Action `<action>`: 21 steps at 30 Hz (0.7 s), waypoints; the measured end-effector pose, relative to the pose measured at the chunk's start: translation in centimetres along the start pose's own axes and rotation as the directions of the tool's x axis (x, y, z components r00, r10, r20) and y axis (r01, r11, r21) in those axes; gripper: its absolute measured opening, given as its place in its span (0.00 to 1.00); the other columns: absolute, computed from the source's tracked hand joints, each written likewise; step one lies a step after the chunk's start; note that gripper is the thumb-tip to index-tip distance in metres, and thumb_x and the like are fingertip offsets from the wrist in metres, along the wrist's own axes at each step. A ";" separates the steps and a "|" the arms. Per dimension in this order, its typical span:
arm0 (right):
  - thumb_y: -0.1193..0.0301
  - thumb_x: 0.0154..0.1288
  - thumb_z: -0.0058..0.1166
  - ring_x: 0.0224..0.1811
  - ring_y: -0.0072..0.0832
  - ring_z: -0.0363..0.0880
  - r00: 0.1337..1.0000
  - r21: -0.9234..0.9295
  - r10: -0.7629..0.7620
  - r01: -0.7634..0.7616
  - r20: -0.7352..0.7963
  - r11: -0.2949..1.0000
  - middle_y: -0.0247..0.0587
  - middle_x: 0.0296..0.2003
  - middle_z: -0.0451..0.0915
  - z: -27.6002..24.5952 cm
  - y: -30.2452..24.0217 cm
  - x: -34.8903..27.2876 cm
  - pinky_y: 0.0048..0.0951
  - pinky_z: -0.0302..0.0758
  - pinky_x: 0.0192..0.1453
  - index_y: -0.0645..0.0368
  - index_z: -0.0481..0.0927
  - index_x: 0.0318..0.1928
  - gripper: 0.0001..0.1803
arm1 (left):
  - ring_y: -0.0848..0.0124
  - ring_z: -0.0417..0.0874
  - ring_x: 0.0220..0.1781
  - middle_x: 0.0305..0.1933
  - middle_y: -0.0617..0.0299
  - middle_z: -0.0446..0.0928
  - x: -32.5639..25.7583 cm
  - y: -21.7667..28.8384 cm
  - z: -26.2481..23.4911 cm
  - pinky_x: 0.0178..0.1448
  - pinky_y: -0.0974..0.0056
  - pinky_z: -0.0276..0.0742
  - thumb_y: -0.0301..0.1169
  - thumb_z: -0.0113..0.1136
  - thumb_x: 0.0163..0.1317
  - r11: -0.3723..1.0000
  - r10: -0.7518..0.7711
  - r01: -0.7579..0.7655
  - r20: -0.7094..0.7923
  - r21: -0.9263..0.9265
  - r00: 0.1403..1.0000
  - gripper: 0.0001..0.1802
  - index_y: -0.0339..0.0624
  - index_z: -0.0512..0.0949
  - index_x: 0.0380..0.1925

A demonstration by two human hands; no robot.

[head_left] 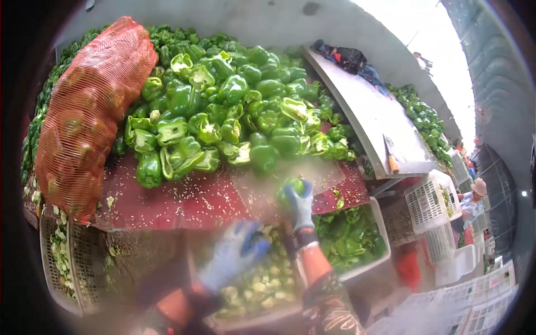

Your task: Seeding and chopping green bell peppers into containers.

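My right hand [302,206], in a blue and white work glove, grips a green bell pepper [286,191] at the front edge of the red tabletop [184,204]. My left hand [237,252], gloved the same way, hangs over a crate of pale pepper cores [258,294]. Motion smears its fingers, so whether anything is in them does not show. Beyond both hands lies a big heap of green bell peppers [231,89], some whole and some split with pale insides showing. Pale seeds are scattered across the red surface.
A full red mesh sack [92,123] leans at the left of the heap. Crates of green peppers [352,237] and of scraps [70,257] stand below the table. A knife [391,156] lies on the pale board [363,95] at right. Farther right, a person [473,204] is among white crates [432,201].
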State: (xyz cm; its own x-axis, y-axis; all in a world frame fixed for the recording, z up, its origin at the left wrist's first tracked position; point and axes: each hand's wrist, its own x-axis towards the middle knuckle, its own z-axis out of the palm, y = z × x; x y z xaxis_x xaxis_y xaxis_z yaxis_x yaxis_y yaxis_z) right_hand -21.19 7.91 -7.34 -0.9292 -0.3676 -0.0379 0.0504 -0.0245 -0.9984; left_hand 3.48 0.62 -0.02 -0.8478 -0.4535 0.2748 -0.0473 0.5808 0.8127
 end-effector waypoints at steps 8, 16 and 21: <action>0.58 0.75 0.46 0.58 0.31 0.71 0.992 0.186 -0.087 0.069 0.092 0.980 0.43 0.55 0.75 3.9 -4.0 -17.9 0.31 0.66 0.65 0.62 0.71 0.61 0.24 | 0.72 0.69 0.60 0.61 0.62 0.67 -0.7 -1.1 2.1 0.65 0.66 0.65 0.43 0.61 0.66 0.704 -0.084 0.105 0.064 -0.703 0.994 0.35 0.42 0.60 0.68; 0.54 0.77 0.40 0.66 0.28 0.64 0.997 0.255 0.020 -0.037 0.069 0.966 0.44 0.64 0.67 -2.1 -3.8 -22.9 0.27 0.58 0.71 0.60 0.60 0.70 0.30 | 0.73 0.73 0.55 0.55 0.60 0.73 -2.0 2.2 4.1 0.61 0.67 0.70 0.32 0.64 0.61 0.616 -0.077 0.397 0.450 -0.680 0.890 0.30 0.37 0.66 0.62; 0.53 0.69 0.55 0.51 0.21 0.72 0.998 0.221 0.062 -0.061 0.004 0.973 0.38 0.52 0.75 -6.6 -3.9 -23.0 0.24 0.72 0.53 0.62 0.67 0.64 0.32 | 0.72 0.72 0.58 0.59 0.58 0.70 -1.1 3.3 6.1 0.63 0.66 0.68 0.30 0.65 0.60 0.734 -0.045 0.407 0.559 -0.544 0.828 0.33 0.35 0.64 0.63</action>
State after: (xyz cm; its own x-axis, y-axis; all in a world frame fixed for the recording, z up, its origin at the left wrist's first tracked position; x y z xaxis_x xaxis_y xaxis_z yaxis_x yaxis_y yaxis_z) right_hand -2.46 22.57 -2.86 -0.9227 -0.3724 -0.0995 0.1871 -0.2071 -0.9603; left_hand 1.06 7.17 -0.77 -0.9951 -0.0237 -0.0961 -0.0924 -0.1260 0.9877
